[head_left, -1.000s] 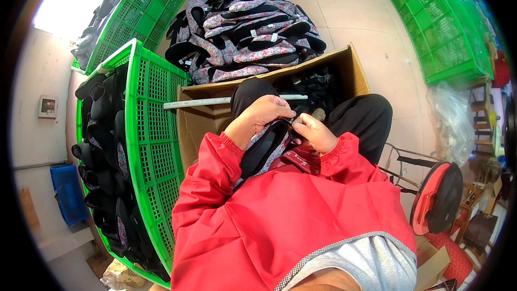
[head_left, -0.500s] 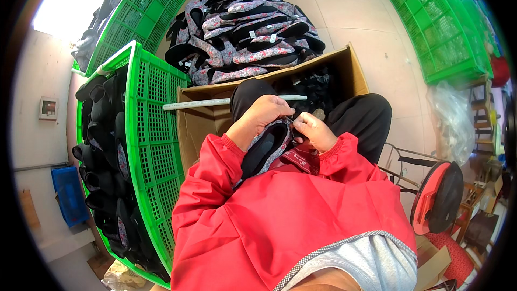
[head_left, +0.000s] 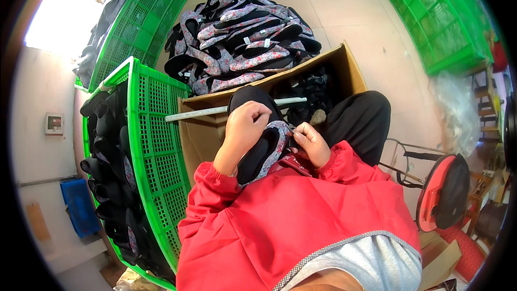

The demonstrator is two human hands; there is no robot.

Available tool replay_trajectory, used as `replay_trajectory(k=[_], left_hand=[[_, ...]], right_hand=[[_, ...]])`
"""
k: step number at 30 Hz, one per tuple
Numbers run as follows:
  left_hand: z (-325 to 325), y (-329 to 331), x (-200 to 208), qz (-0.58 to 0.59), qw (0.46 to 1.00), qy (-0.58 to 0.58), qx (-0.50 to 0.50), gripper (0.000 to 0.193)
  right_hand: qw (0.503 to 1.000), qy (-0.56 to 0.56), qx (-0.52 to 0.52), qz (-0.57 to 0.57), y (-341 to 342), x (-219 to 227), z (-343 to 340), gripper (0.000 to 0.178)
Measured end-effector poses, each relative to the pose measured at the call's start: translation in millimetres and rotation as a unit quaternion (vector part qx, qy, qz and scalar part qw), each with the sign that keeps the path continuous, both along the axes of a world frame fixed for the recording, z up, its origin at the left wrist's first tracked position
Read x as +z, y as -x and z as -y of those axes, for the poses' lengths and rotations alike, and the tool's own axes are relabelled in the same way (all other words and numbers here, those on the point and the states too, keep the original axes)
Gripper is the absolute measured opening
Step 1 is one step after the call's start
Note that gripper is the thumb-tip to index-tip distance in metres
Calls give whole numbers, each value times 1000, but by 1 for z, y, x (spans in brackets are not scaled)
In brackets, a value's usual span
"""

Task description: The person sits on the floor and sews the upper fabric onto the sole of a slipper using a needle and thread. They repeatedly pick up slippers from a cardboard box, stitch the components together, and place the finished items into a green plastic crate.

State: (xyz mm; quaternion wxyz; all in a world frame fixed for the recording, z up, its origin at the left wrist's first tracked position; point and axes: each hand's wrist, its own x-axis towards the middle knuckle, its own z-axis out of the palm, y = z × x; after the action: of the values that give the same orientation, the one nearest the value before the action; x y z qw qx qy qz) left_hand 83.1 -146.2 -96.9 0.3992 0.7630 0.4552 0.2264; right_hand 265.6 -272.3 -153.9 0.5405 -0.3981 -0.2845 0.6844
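A floral cloth shoe with a black lining lies tilted in my lap, its opening facing up. My right hand pinches the shoe at its right edge, thumb on top. Beside the shoe's upper left, my left hand is curled closed, back of the hand up; whatever its fingers hold is hidden. A dark red band with white lettering sits under the right hand, partly covered by it and by the shoe.
An open cardboard box holding black items stands before my knees, a pale rod lying across it. Beyond is a heap of floral shoes. A green crate full of shoes stands left; more green crates stand far right.
My left hand has come away from the right hand, moving left and slightly nearer, and is now curled. The right hand stays at the shoe. The view has shifted slightly.
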Motion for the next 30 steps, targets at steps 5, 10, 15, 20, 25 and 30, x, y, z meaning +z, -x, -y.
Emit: replay_trajectory(k=[5, 10, 15, 20, 25, 30], left_hand=[[30, 9, 11, 114, 988, 74, -75, 27], [43, 0, 3, 56, 998, -34, -10, 21], [43, -2, 1, 53, 998, -37, 1, 19], [45, -2, -1, 58, 998, -38, 5, 19], [46, -2, -2, 60, 997, -37, 13, 18], [47, -1, -4, 58, 997, -44, 18, 18]], right_hand=[[996, -76, 0, 53, 6, -17, 2, 17], [986, -91, 5, 137, 6, -18, 3, 17], [967, -113, 3, 230, 2, -11, 3, 17], [958, -113, 2, 263, 2, -11, 2, 18], [950, -118, -8, 290, 5, -10, 2, 20], [931, -145, -28, 333, 5, -9, 0, 22]])
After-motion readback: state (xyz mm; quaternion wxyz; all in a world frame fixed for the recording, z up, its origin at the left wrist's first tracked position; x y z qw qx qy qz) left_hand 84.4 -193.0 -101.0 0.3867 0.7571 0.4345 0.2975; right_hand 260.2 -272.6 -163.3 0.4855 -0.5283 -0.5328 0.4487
